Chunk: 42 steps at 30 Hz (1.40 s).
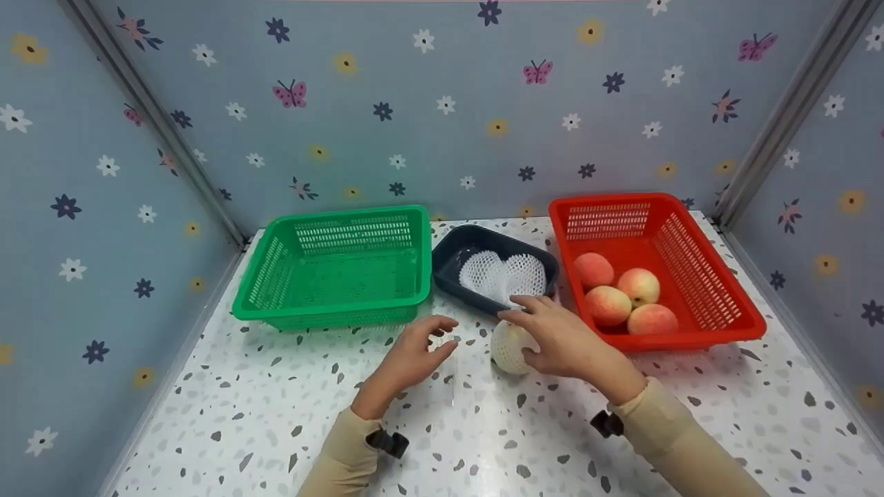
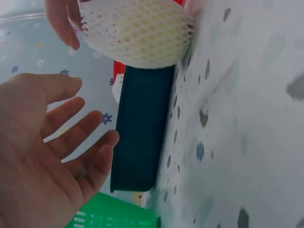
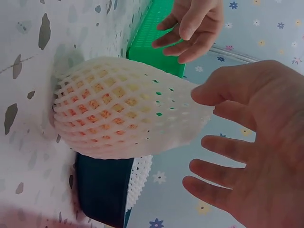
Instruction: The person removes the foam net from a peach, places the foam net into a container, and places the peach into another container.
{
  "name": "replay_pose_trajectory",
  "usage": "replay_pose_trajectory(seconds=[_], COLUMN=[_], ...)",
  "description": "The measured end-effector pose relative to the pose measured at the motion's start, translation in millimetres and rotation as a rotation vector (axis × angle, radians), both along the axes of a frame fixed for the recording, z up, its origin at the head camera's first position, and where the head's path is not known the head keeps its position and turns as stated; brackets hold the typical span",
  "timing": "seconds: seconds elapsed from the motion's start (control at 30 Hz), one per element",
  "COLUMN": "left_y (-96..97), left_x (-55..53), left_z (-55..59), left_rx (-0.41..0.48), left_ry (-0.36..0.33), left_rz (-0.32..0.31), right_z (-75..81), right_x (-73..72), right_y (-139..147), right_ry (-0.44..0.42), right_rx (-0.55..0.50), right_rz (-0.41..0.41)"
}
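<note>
A peach in a white foam net [image 1: 511, 348] rests on the speckled table, its red and yellow skin showing through the mesh in the right wrist view. My right hand [image 1: 563, 338] is just to its right, fingers spread and loosely bent. In the right wrist view the thumb [image 3: 213, 92] overlaps the net's loose end; whether it touches cannot be told. Left of the peach, my left hand [image 1: 414, 352] hovers with relaxed fingers and holds nothing. Behind the peach a dark tray [image 1: 464, 298] contains white foam nets [image 1: 481, 273], partly hidden by my right fingers.
To the right stands a red basket [image 1: 690, 276] with several bare peaches [image 1: 608, 306] in its near left part. A green basket [image 1: 345, 276] with nothing visible inside stands at the left. Patterned panels [image 1: 442, 103] enclose the table at the back and sides.
</note>
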<state>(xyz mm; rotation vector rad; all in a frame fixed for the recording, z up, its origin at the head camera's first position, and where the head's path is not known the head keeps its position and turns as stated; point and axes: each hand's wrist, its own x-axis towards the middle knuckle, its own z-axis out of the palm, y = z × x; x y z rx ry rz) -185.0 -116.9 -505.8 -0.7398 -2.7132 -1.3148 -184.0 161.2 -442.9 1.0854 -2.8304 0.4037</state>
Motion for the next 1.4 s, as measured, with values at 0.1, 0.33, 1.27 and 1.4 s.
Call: replay_pose_trajectory(seconds=[0.1,0.33,1.27,1.4], left_y=[-6.1,-13.3,2.8,8.8], left_x=[4.1,7.8,-2.4,-5.8], left_z=[0.4,-3.3,-13.1,-16.4], left_rx=[-0.112,-0.297,-0.359,-0.373], left_ry=[0.094,0.218,0.233,0.344], left_rz=[0.033,0.074,0.123,0.144], right_z=[1.4,-0.6,13.0,17.8], right_x=[-5.0,-13.8,-21.5,-19.9], right_y=[-6,-13,3,5], right_ry=[-0.025,-0.055,0.111,0.101], right_rx=[0.030,0.038,-0.065,-0.070], right_rz=[-0.008,0.006,0.053,0.031])
